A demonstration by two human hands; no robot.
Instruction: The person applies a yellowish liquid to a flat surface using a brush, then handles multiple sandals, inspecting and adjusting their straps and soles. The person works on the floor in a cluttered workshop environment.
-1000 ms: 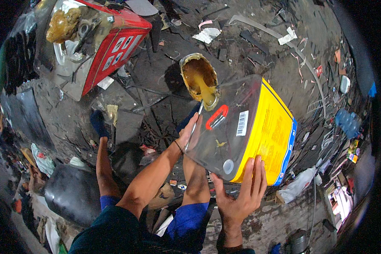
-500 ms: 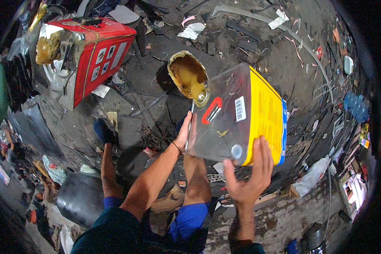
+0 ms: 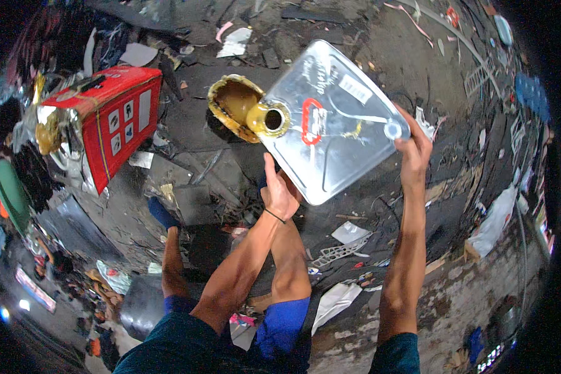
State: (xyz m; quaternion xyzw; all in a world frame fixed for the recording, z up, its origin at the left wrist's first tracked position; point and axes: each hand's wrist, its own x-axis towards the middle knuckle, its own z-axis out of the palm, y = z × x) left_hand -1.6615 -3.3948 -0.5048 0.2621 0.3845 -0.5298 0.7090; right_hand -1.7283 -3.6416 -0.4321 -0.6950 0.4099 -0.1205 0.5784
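A: So, what is the person holding?

B: Both bare hands grip a large square metal tin, silver on the face turned to the camera, held tilted above the floor. Its round spout points to the left, and a red ring handle lies flat on the same face.

A: How are the hands placed?

B: The left hand is under the tin's lower left edge, fingers curled and pressed against the metal, a dark band round the wrist. The right hand clasps the far right corner, fingers wrapped over the edge beside a small round cap.

A: What is near the spout?

B: Just left of it sits a yellow-brown funnel-like vessel, stained with oil. Whether spout and vessel touch I cannot tell.

A: And around them?

B: A red tin with small white panels lies well to the left. The dark floor is strewn with paper scraps, rags and bits of metal. The person's bare legs in blue shorts show below the arms, one foot in a blue sandal.
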